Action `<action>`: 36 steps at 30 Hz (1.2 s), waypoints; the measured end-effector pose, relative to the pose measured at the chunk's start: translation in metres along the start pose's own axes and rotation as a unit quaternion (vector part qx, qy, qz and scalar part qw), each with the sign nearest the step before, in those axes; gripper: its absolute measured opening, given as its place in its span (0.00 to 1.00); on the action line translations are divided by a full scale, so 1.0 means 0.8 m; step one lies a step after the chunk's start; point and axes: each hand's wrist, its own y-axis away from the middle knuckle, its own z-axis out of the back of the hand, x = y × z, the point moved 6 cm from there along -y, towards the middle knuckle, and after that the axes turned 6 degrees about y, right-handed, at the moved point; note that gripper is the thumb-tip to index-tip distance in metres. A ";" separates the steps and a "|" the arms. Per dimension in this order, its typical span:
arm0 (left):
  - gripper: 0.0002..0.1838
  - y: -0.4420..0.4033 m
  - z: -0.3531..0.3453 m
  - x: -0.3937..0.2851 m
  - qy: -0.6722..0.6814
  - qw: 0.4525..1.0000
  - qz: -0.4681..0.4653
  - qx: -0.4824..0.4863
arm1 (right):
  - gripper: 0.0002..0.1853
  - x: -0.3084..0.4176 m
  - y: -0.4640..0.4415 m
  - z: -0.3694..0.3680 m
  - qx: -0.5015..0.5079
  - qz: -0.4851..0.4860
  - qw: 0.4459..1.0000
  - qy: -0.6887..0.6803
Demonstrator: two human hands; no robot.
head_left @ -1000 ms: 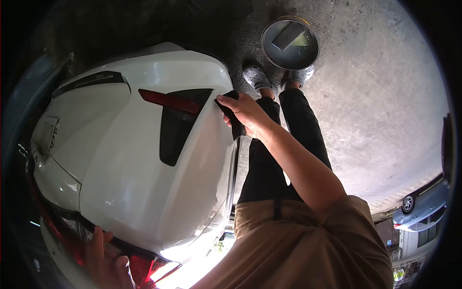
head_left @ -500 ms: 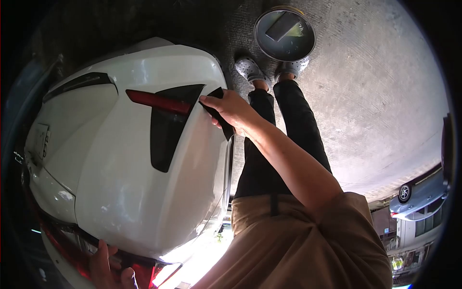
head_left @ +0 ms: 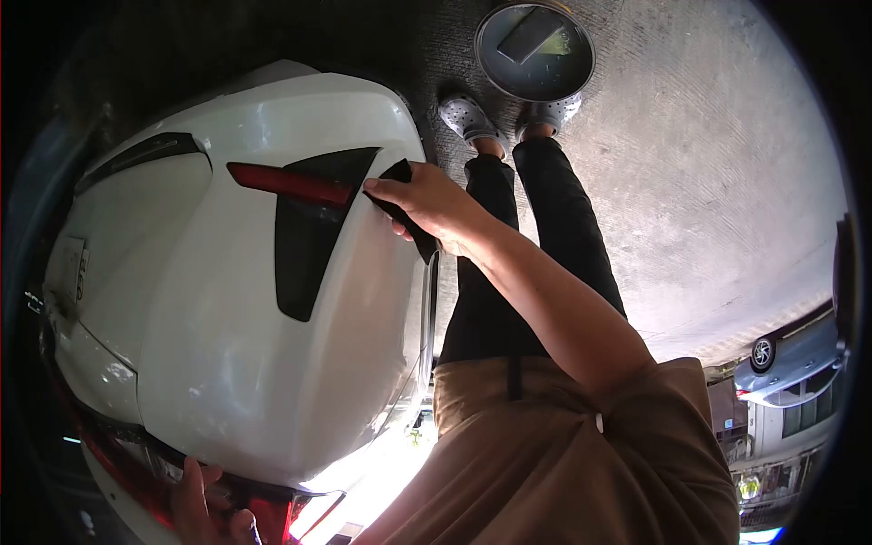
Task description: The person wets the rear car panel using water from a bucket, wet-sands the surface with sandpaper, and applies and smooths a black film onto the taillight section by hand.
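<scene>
A white car's rear bumper (head_left: 218,300) fills the left half of the view. My right hand (head_left: 431,204) grips a thin black sheet (head_left: 400,213) and presses it on the bumper's edge, just beside the black trim (head_left: 309,245) with its red reflector (head_left: 289,183). Low on the left, my left hand (head_left: 204,509) rests by the red tail light (head_left: 263,513), its fingers apart and nothing seen in them.
A round basin (head_left: 536,84) of water, holding a dark rectangular block (head_left: 530,34), stands on the concrete floor (head_left: 708,182) beyond my grey clogs (head_left: 468,118). A blue car (head_left: 795,363) is at the far right.
The bumper, basin and both feet have shifted left and up in view. My right hand keeps hold of the black sheet near the trim; my left hand stays by the tail light.
</scene>
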 end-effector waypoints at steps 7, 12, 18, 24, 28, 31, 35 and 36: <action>0.32 0.001 0.002 0.002 0.017 0.999 0.000 0.027 | 0.19 0.002 -0.002 -0.006 -0.020 -0.010 0.999 0.027; 0.31 0.001 0.001 -0.007 0.000 0.998 -0.067 -0.009 | 0.20 0.004 -0.033 0.023 -0.055 -0.006 0.998 0.021; 0.31 0.002 0.000 0.002 0.033 0.999 -0.006 0.034 | 0.18 -0.006 -0.001 -0.004 -0.002 0.009 1.000 0.008; 0.32 -0.006 0.000 -0.002 0.020 0.999 0.001 0.031 | 0.19 0.013 0.027 -0.023 -0.009 -0.005 1.000 0.018; 0.33 0.006 0.000 0.007 0.028 0.999 0.024 0.021 | 0.20 0.011 0.016 -0.015 -0.010 0.012 0.999 0.038; 0.42 0.039 -0.011 0.065 0.027 0.994 -0.011 0.106 | 0.18 0.014 -0.022 0.019 -0.049 0.011 0.993 0.103; 0.40 0.030 -0.017 0.048 -0.060 0.990 -0.079 0.103 | 0.20 0.028 -0.002 0.030 -0.063 -0.011 0.976 0.209; 0.39 0.029 -0.022 0.053 -0.047 0.992 -0.064 0.101 | 0.22 0.032 0.007 0.030 -0.054 0.057 0.947 0.312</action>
